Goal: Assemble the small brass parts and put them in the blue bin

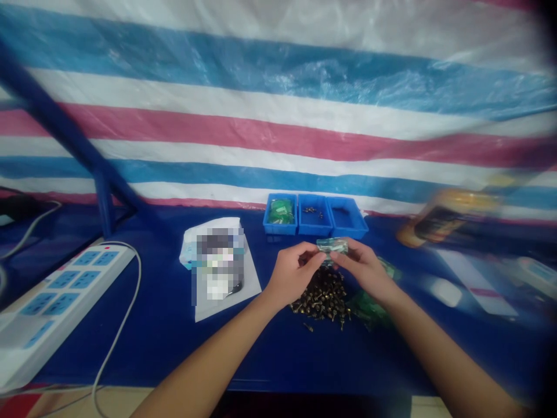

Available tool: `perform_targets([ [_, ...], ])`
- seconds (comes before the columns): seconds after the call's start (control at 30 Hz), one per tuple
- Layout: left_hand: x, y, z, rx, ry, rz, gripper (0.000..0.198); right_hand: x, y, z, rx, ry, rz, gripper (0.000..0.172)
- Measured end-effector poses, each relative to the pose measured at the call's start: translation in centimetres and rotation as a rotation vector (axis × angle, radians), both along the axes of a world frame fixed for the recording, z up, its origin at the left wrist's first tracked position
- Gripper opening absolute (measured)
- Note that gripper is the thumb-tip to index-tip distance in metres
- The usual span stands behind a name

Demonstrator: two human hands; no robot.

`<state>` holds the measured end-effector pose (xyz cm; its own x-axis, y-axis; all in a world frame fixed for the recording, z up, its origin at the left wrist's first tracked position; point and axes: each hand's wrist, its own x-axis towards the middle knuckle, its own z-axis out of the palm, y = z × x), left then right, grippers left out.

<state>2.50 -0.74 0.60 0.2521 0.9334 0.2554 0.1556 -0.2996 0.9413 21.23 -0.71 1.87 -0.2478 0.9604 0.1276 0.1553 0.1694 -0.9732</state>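
Observation:
Between my two hands is a small clear plastic bag [333, 245], its surface shiny and pale green. My left hand [296, 270] pinches its left side with thumb and fingers. On the other side, my right hand [363, 267] grips it, thumb on the near face. What the bag contains is too small to tell. Just below and behind the hands lies a heap of small brass-and-dark metal pieces, like screws [324, 296], with one loose piece at its near edge. Green plastic bags [372, 307] lie partly under my right hand and forearm.
Three blue bins [315, 223] stand behind the hands: green packets in the left, a few metal pieces in the middle. White paper [250, 290] lies left, a white power strip [65, 296] farther left. A blurred, amber-capped jar [448, 217] and white box [444, 291] are right.

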Motion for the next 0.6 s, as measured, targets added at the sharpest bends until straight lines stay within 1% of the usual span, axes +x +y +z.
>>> perform_targets([
  [0.3,-0.11,-0.08,0.13,0.041,0.057,0.015,0.023,-0.24,-0.29,-0.27,0.048,-0.030,-0.031,0.025],
  [0.6,0.09,-0.28,0.27,0.001,0.031,-0.034,0.025,-0.43,-0.56,-0.53,0.068,-0.053,-0.041,0.027],
])
